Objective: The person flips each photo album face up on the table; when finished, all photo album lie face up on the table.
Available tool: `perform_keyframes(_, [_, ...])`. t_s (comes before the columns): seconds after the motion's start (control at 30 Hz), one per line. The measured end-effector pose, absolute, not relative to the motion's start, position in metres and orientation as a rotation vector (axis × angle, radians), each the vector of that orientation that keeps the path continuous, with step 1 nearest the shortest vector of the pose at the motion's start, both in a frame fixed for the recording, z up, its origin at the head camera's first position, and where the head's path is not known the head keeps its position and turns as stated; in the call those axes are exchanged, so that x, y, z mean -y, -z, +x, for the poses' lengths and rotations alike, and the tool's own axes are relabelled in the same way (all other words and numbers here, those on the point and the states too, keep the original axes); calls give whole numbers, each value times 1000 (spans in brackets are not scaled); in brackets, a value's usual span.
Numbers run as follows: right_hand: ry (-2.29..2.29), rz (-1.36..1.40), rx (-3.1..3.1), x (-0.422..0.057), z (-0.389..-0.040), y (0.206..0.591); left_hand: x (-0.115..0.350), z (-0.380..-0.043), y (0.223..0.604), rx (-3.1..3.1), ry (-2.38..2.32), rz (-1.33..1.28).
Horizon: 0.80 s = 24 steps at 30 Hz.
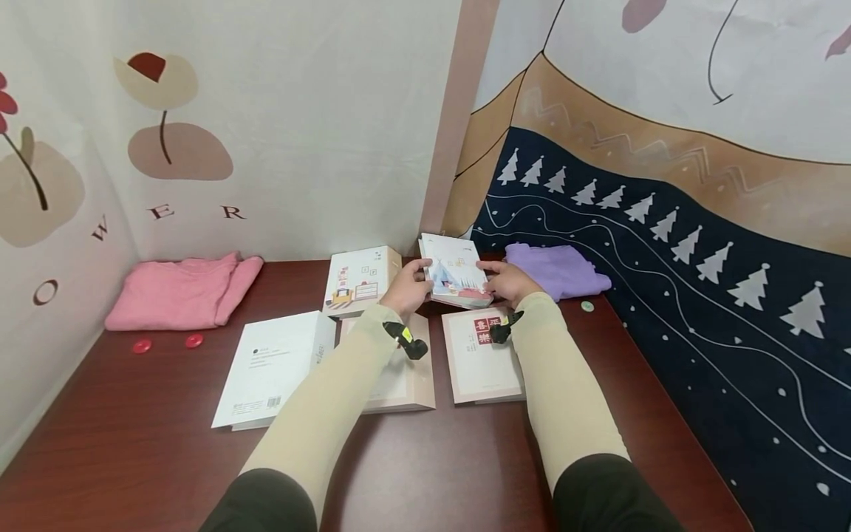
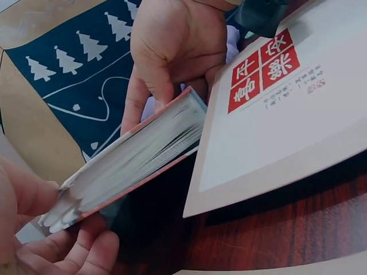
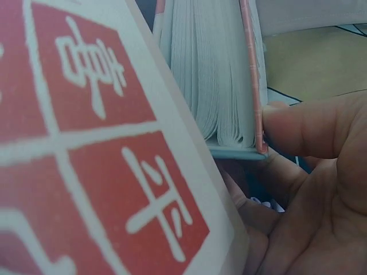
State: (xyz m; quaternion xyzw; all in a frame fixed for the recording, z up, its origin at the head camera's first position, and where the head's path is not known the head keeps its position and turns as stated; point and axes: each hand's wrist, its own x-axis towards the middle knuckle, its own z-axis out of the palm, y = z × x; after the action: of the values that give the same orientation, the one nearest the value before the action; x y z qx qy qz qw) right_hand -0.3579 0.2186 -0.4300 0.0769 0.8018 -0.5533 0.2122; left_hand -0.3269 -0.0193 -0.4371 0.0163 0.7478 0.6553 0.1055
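Note:
Both hands hold a thick white hardcover book (image 1: 459, 262) with a blue tent picture on its cover, at the back of the table. My left hand (image 1: 407, 288) grips its left edge, thumb above and fingers underneath in the left wrist view. At the right edge, my right hand (image 1: 510, 282) pinches the cover; its thumb (image 3: 301, 129) lies against the outer face in the right wrist view. The page block (image 2: 137, 152) faces the left wrist camera. A book with red character squares (image 1: 482, 366) lies just in front of the right hand, and a cream book (image 1: 419, 369) lies under the left forearm.
Left of the held book lies an illustrated white book (image 1: 362, 277); nearer the front is another white book (image 1: 272, 369). Folded pink cloth (image 1: 179, 292) and two red discs (image 1: 194, 340) are at the left. Purple cloth (image 1: 558, 270) and a green disc (image 1: 587, 306) are at the right.

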Motion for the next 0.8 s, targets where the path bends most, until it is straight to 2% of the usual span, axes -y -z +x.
perform_keyframes(0.8, [1511,165,-2324,-212,-359,436,25,-323,444,-2269,-1955,76])
